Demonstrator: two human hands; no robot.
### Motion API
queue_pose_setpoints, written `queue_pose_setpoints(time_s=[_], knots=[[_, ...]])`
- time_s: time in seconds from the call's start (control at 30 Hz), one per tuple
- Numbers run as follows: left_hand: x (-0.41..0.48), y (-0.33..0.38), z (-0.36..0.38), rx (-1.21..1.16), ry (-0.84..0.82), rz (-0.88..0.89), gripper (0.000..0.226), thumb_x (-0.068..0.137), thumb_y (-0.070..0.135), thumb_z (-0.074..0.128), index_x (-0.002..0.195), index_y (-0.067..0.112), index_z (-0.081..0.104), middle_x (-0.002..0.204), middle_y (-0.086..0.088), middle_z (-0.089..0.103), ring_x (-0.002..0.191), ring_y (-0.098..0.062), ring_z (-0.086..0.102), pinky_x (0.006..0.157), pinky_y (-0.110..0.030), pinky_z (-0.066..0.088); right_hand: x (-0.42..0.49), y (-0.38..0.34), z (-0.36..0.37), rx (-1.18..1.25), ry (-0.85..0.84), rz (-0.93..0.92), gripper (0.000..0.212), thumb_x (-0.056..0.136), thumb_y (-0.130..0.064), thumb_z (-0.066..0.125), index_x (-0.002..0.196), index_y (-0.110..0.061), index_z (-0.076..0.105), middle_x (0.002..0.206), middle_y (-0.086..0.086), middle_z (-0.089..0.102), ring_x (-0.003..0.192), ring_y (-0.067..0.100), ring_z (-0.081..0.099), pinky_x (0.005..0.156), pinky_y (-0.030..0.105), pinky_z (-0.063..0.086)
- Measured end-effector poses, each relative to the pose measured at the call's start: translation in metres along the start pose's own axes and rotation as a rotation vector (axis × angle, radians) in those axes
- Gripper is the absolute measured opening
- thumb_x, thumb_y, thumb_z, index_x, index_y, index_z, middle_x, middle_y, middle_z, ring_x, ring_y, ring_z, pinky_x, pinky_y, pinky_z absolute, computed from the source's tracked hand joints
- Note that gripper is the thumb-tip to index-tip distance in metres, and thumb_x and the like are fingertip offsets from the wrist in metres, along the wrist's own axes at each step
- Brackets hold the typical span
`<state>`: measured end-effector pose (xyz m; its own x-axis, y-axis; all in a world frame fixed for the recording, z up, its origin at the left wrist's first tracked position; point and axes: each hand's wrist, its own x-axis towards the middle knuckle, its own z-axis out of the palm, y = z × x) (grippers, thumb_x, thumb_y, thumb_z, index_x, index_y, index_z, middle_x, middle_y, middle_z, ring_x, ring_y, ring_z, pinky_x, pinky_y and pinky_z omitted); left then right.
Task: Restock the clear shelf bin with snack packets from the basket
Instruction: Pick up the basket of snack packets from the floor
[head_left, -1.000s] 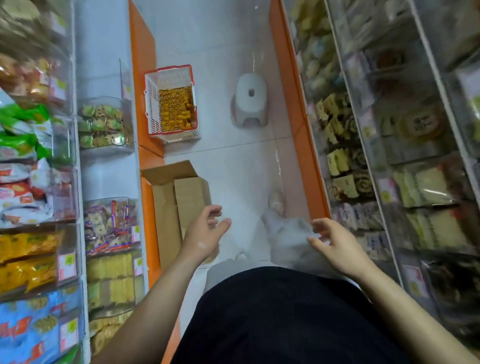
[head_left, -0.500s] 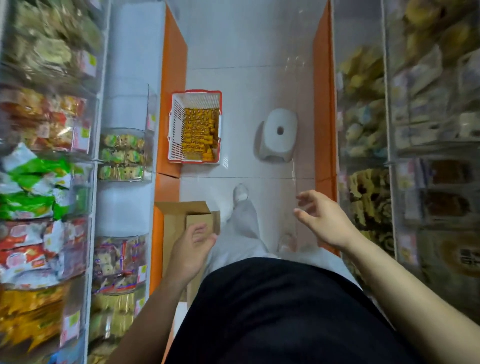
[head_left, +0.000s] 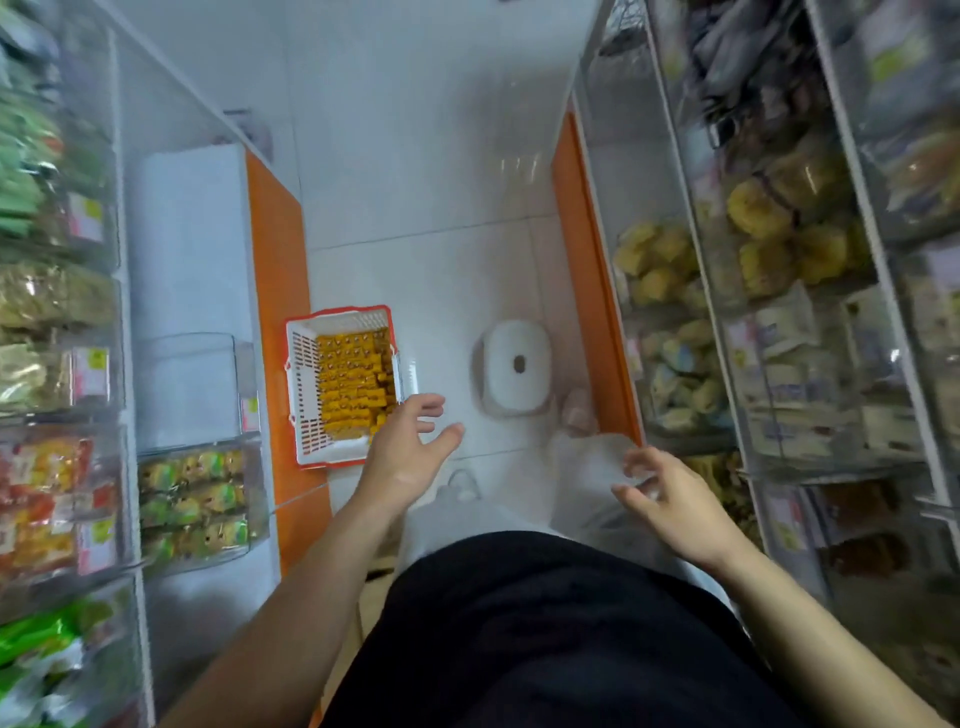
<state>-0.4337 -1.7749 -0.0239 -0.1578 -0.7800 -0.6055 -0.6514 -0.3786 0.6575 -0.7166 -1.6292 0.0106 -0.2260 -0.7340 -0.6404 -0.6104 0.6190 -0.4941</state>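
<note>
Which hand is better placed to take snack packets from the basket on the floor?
Probably the left hand. It is open, at the near corner of the white plastic basket with a red rim, beside the yellow snack packets. The right hand, also open, is well apart from the basket.

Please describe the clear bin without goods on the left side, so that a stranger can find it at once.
Find the orange strip low on the left; a white basket with a red rim stands beside it. Just left of that basket sits the clear bin. Unlike the neighbouring bin, full of green-and-yellow packets, it looks empty.
</note>
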Motion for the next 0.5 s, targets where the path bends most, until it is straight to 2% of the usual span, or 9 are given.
queue_pose_setpoints(time_s=[0.1, 0.17, 0.33, 0.4, 0.5], knots=[[0.045, 0.042, 0.008, -0.036, 0.037, -0.009, 0.039, 0.091, 0.035, 0.074, 0.126, 0.029, 0.059, 0.123, 0.013, 0.064, 0.110, -0.009, 0.063, 0.085, -0.038, 0.056, 0.056, -0.007, -0.035, -0.029, -0.017, -0.052, 0.037, 0.091, -0.035, 0.066, 0.124, -0.021, 0.058, 0.109, -0.009, 0.059, 0.081, -0.003, 0.057, 0.069, 0.011, 0.038], [0.063, 0.062, 0.009, -0.063, 0.078, -0.053, 0.039, 0.091, 0.035, 0.073, 0.127, 0.031, 0.058, 0.124, 0.014, 0.064, 0.110, -0.008, 0.063, 0.085, -0.041, 0.057, 0.097, -0.021, -0.063, -0.060, -0.061, -0.110, 0.037, 0.092, -0.035, 0.064, 0.126, -0.021, 0.058, 0.113, -0.008, 0.060, 0.085, -0.002, 0.056, 0.071, 0.007, 0.039], [0.081, 0.088, -0.003, -0.124, 0.188, -0.174, 0.042, 0.091, 0.022, 0.076, 0.129, 0.015, 0.060, 0.127, -0.001, 0.065, 0.113, -0.019, 0.064, 0.101, -0.036, 0.051, 0.189, -0.090, -0.124, -0.128, -0.113, -0.269, 0.040, 0.092, -0.036, 0.063, 0.128, -0.017, 0.058, 0.114, -0.003, 0.064, 0.099, 0.010, 0.062, 0.085, 0.025, 0.049], [0.085, 0.092, -0.015, -0.144, 0.227, -0.217, 0.044, 0.091, 0.021, 0.076, 0.131, 0.011, 0.061, 0.128, -0.003, 0.065, 0.115, -0.020, 0.063, 0.099, -0.030, 0.049, 0.217, -0.126, -0.135, -0.170, -0.138, -0.326, 0.040, 0.093, -0.036, 0.062, 0.128, -0.016, 0.058, 0.114, -0.002, 0.064, 0.101, 0.012, 0.062, 0.087, 0.028, 0.050], [0.101, 0.087, -0.042, -0.192, 0.259, -0.258, 0.045, 0.091, 0.021, 0.076, 0.132, 0.011, 0.061, 0.128, -0.003, 0.066, 0.114, -0.019, 0.063, 0.096, -0.028, 0.049, 0.252, -0.183, -0.137, -0.214, -0.158, -0.384, 0.037, 0.092, -0.038, 0.062, 0.123, -0.018, 0.059, 0.109, -0.003, 0.063, 0.093, 0.011, 0.063, 0.082, 0.028, 0.051]])
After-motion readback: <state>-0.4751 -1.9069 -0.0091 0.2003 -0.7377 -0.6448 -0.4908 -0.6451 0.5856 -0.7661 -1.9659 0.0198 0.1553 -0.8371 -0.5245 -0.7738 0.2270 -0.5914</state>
